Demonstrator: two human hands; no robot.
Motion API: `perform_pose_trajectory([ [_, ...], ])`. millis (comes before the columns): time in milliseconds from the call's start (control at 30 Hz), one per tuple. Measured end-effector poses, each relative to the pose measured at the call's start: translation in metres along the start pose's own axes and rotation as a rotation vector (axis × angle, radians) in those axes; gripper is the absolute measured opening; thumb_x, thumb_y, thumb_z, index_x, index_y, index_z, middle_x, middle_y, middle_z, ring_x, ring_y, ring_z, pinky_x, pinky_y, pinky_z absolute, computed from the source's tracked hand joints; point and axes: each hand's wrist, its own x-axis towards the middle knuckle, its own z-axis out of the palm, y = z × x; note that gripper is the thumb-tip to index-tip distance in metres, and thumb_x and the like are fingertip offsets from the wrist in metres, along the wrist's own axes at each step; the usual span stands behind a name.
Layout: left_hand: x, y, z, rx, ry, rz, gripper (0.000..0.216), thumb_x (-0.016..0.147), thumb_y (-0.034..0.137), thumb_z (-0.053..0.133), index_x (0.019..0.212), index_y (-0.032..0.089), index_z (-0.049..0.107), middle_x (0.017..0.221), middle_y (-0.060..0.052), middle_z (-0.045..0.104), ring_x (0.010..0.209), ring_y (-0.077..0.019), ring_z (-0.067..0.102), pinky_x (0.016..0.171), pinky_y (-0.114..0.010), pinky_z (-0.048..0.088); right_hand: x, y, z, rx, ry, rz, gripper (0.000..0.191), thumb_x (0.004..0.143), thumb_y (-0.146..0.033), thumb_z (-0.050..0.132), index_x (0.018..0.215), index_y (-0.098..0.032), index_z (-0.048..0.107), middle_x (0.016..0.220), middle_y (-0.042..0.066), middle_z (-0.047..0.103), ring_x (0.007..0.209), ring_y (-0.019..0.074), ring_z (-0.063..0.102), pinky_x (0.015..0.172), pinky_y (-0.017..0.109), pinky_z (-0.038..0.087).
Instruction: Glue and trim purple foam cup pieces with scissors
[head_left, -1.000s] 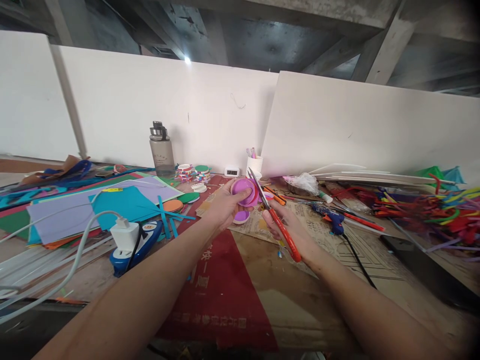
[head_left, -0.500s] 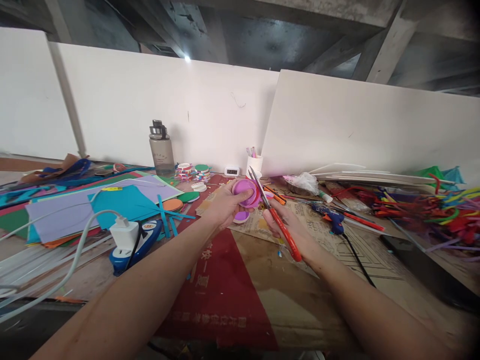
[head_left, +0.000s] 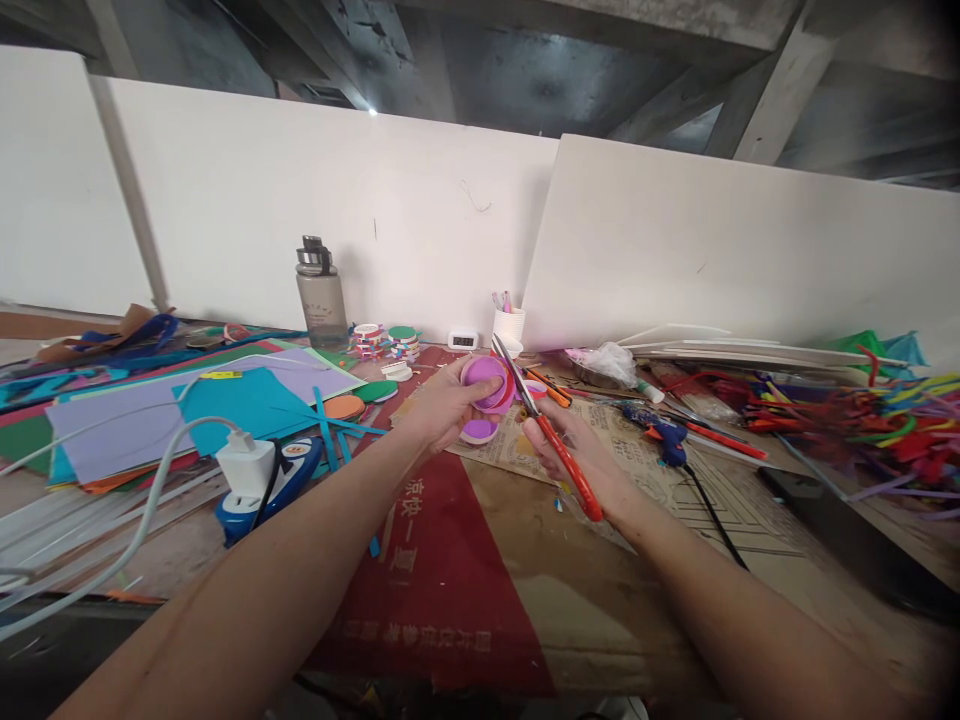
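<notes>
"Purple disc [head_left: 475, 371]: where is it, and what are the fingers doing?"

"It's up off the table [head_left: 180, 545], over the middle and nearer the far edge than the near one. The left hand [head_left: 447, 405] pinches it, thumb across its face. The right hand [head_left: 576, 445] is wrapped around the red handles of the scissors [head_left: 566, 462], their blades right beside the disc."

"How would it handle?"

"Light and fairly stiff, I'd judge, but easy to bend or crease. I'd take the rim on the side away from the blades and press gently. What it's made of, I can't tell."

"Counts?"

"One pair of scissors. One more purple round piece [head_left: 478, 430] just below the left hand. Toward the far edge: one bottle [head_left: 322, 308], two stacks of small discs [head_left: 403, 340], one clock [head_left: 463, 341] and one cup [head_left: 509, 327] of pens. One glue gun [head_left: 667, 440] lies right of the right hand. The strips at the far right corner are too tangled to count."
</notes>
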Motion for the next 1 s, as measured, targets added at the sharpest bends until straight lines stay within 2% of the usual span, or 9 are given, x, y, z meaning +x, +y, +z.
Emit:
perform_pose_trajectory([
  [400, 0.0010, -0.0017, 0.0010, 0.015, 0.053, 0.047, 0.040, 0.062, 0.025, 0.089, 0.094, 0.015, 0.068, 0.080, -0.001, 0.068, 0.067, -0.0112, 0.061, 0.060, -0.023, 0.049, -0.0049, -0.0058, -0.0008, -0.040, -0.016, -0.043, 0.029, 0.091, -0.051, 0.056, 0.085, -0.025, 0.046, 0.065, -0.007, 0.035, 0.054, 0.0103, 0.032, 0.051, 0.024, 0.030],
  [633, 0.0005, -0.0055, 0.0015, 0.024, 0.009, 0.026, 0.040, 0.062, 0.023, 0.089, 0.095, 0.016, 0.068, 0.084, -0.002, 0.070, 0.070, -0.0121, 0.063, 0.061, -0.022, 0.048, -0.0037, -0.0034, -0.0015, -0.035, -0.035, -0.045, 0.030, 0.093, -0.054, 0.054, 0.091, -0.025, 0.048, 0.066, -0.006, 0.039, 0.058, 0.0123, 0.037, 0.054, 0.025, 0.035],
  [800, 0.0000, -0.0052, 0.0013, 0.030, -0.002, 0.017, 0.042, 0.062, 0.023, 0.090, 0.097, 0.016, 0.068, 0.088, -0.004, 0.070, 0.073, -0.0134, 0.065, 0.064, -0.023, 0.049, -0.0024, 0.0004, -0.0006, -0.005, -0.030, -0.057, 0.031, 0.092, -0.057, 0.054, 0.094, -0.025, 0.052, 0.066, -0.006, 0.035, 0.056, 0.0121, 0.035, 0.053, 0.025, 0.033],
  [1000, -0.0003, -0.0023, 0.0001, 0.044, -0.017, 0.019, 0.041, 0.062, 0.024, 0.090, 0.096, 0.015, 0.069, 0.084, -0.004, 0.070, 0.071, -0.0129, 0.064, 0.065, -0.023, 0.050, -0.0031, 0.0023, -0.0001, 0.023, -0.032, -0.040, 0.033, 0.093, -0.057, 0.052, 0.087, -0.025, 0.048, 0.067, -0.007, 0.032, 0.053, 0.0102, 0.030, 0.051, 0.024, 0.030],
])
